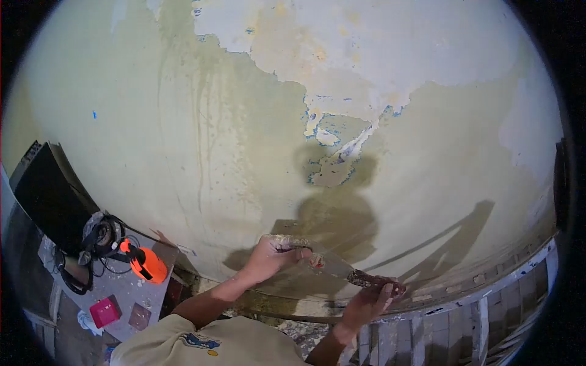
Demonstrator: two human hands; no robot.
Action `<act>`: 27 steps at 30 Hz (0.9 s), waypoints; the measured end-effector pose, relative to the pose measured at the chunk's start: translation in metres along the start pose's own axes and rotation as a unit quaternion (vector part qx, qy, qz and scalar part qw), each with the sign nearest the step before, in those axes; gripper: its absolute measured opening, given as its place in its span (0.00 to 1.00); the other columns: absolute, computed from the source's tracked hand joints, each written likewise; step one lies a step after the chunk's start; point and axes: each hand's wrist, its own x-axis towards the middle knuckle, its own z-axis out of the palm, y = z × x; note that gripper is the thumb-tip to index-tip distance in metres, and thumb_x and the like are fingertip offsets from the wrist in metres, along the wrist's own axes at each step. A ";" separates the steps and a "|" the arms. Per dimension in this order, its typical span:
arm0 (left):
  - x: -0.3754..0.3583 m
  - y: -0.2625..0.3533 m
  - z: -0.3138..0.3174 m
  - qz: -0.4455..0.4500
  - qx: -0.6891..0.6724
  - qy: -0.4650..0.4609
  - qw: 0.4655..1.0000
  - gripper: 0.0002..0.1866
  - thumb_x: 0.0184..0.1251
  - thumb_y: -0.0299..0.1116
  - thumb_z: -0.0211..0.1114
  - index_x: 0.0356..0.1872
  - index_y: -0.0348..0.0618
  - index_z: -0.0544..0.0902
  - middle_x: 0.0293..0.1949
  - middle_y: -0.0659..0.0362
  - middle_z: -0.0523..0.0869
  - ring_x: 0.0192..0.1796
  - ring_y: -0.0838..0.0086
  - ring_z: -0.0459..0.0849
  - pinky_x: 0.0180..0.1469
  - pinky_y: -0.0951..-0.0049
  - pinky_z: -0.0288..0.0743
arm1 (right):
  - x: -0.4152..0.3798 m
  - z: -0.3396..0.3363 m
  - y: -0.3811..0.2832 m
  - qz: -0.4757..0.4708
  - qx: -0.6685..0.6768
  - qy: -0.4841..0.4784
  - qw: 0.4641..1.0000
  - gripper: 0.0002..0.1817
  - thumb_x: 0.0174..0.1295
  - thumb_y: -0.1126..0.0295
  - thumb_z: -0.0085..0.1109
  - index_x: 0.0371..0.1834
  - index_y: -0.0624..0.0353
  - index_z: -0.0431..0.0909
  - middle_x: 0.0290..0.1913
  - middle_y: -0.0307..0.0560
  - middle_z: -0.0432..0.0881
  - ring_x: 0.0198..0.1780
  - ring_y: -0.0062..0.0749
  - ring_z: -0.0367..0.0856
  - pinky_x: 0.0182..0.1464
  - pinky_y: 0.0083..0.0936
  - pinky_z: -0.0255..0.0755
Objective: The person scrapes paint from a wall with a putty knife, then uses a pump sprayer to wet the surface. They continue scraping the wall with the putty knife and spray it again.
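My right hand [368, 303] is closed round the dark, paint-spattered handle of a paint scraper [361, 279]. The scraper's pale blade slants up and left to my left hand [268, 261]. My left fingers are closed at the blade end, by a crusted, whitish edge [292, 241]. Both hands are in front of the lower part of a pale green wall [268, 152]. Higher up, the wall's paint has come off in a large ragged white patch [378, 49], with a smaller bare spot [331, 172] below it.
At the left, a small table [125, 290] holds an orange spray bottle [148, 265], a pink container [105, 313] and tangled black cables [104, 235]. A black panel [46, 189] leans behind. A slatted wooden frame [448, 332] lies at the lower right. Debris [305, 332] lies below my hands.
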 end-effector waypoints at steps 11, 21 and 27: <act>-0.004 -0.024 0.008 -0.038 -0.010 -0.061 0.997 0.09 0.60 0.32 0.59 0.32 0.35 0.79 0.27 0.60 0.83 0.30 0.81 0.80 0.33 0.80 0.73 | 0.067 0.157 -0.017 -0.043 0.223 -0.159 0.961 0.30 0.53 0.31 0.35 0.23 0.49 0.66 0.13 0.34 0.61 0.09 0.20 0.54 0.11 0.21 0.53; -0.013 -0.053 -0.012 0.033 -0.045 -0.037 0.998 0.19 0.64 0.21 0.44 0.58 0.40 0.64 0.52 0.53 0.73 0.52 0.71 0.75 0.46 0.75 0.72 | 0.097 0.255 -0.037 -0.180 0.171 -0.174 0.953 0.34 0.53 0.30 0.34 0.26 0.56 0.61 0.13 0.40 0.59 0.12 0.26 0.60 0.14 0.25 0.60; -0.009 -0.079 -0.029 0.005 0.063 -0.153 0.986 0.25 0.61 0.17 0.42 0.62 0.42 0.58 0.58 0.53 0.67 0.58 0.66 0.70 0.54 0.68 0.68 | 0.105 0.246 -0.015 -0.142 0.185 -0.136 0.963 0.35 0.51 0.28 0.33 0.21 0.55 0.61 0.11 0.39 0.59 0.09 0.27 0.57 0.13 0.26 0.60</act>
